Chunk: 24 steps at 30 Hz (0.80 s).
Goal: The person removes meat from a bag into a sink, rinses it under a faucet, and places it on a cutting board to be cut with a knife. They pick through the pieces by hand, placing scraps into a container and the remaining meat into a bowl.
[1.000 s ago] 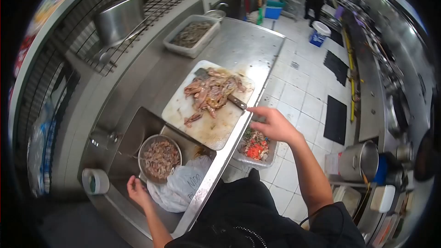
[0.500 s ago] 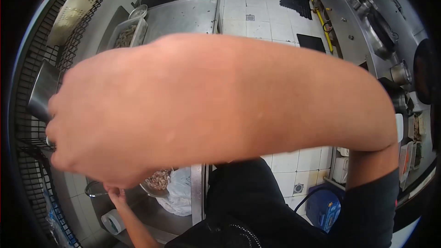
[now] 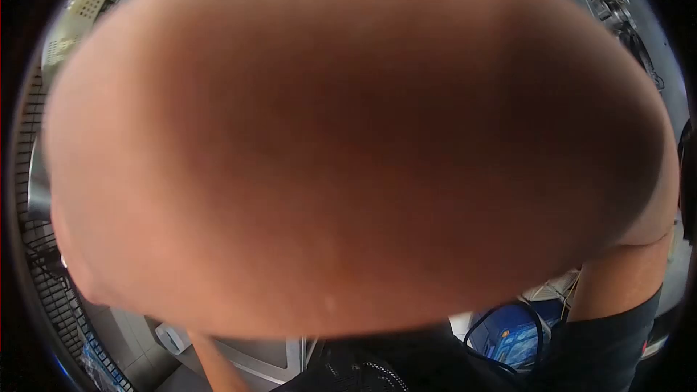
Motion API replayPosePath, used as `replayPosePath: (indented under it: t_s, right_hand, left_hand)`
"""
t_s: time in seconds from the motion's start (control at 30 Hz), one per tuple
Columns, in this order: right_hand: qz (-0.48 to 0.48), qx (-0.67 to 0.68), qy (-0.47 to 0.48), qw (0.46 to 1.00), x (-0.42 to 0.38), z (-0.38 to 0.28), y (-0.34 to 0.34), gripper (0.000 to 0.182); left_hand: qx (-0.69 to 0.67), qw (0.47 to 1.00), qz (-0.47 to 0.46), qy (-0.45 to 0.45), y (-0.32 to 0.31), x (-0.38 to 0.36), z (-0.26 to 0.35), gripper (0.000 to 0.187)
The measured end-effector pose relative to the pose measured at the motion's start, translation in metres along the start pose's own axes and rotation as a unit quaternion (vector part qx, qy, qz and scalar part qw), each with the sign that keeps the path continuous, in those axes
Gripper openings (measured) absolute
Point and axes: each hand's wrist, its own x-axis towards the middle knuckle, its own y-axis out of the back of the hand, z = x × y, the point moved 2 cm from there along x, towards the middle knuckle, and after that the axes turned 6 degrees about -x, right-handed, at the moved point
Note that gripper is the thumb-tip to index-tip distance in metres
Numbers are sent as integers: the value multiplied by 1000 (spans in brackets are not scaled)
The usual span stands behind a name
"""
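The raised right hand (image 3: 152,167) now hides the bowl; its grip (like the hidden left hand's) I cannot tell. The metal pot (image 3: 38,185) shows beside it. Print on the blue box (image 3: 512,334) is unreadable.

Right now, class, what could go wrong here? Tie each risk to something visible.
The right arm looks very close to the camera and might bump it. It hides most of the view, left hand included, so a slip could go unseen. A metal pot shows at the arm's edge and might get knocked, though I can't judge the depth.
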Motion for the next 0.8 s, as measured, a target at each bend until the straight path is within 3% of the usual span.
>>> replayPosePath:
  t_s: [0.13,0.2,0.23,0.3,0.6,0.8]
  right_hand:
    - [-16,3,6,1000,-14,46,-36,46]
    - [-23,12,5,1000,-22,66,-58,46]
    - [-25,18,4,1000,-25,74,-67,46]
    - [-28,24,8,999,-27,89,-81,46]
    - [-39,5,14,999,-31,116,-88,46]
    - [-47,-36,19,998,-24,109,-58,46]
  left_hand:
    - [16,1000,-2,21,-22,-14,-9,56]
    - [13,993,-107,51,9,35,-17,64]
    - [31,999,-9,23,-1,14,-19,62]
    - [65,997,37,7,-10,8,-25,61]
    - [72,997,19,-2,4,-18,-13,81]
    - [51,999,7,14,2,-26,-25,76]
